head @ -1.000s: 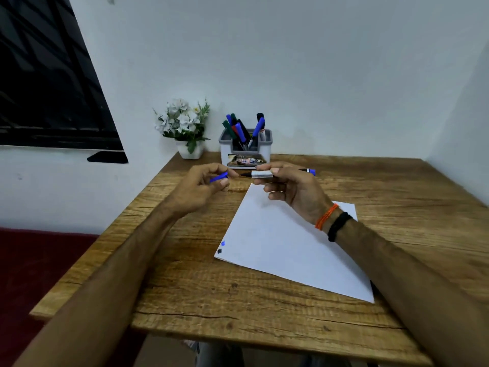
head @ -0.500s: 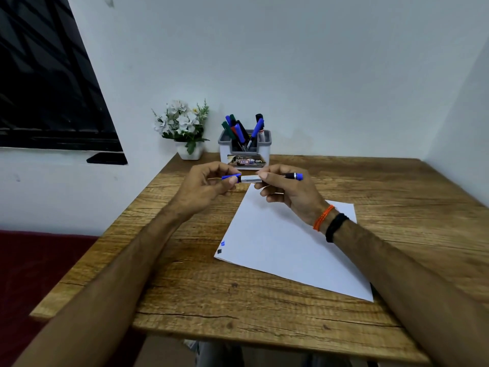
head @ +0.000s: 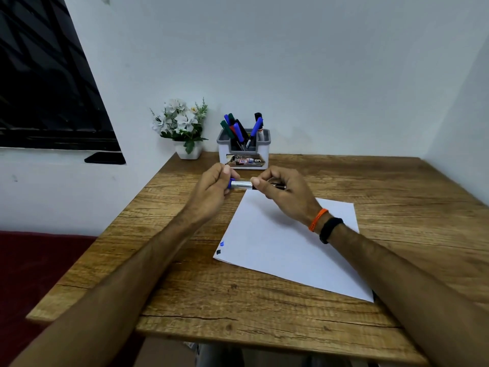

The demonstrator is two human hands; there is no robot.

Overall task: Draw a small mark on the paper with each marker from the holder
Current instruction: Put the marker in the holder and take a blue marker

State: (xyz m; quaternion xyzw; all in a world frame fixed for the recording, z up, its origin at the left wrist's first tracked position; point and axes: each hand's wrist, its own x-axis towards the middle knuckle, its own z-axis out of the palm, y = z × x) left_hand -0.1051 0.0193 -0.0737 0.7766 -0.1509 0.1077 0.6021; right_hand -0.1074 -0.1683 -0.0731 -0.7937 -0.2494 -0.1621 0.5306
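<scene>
Blue cap [head: 231,183] now pressed back onto marker [head: 241,184], mid-frame, pinched between left hand [head: 213,186] and right hand [head: 284,193]; two marks [head: 220,248] on paper [head: 285,245]; return to holder [head: 244,149] likely next.

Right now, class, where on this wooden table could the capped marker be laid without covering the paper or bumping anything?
Bare wood lies right of the white paper sheet, up to the wooden table edge by the wall, and along the near edge below the sheet. It is crowded at the back left: white flower pot, grey marker holder, and both hands.
</scene>
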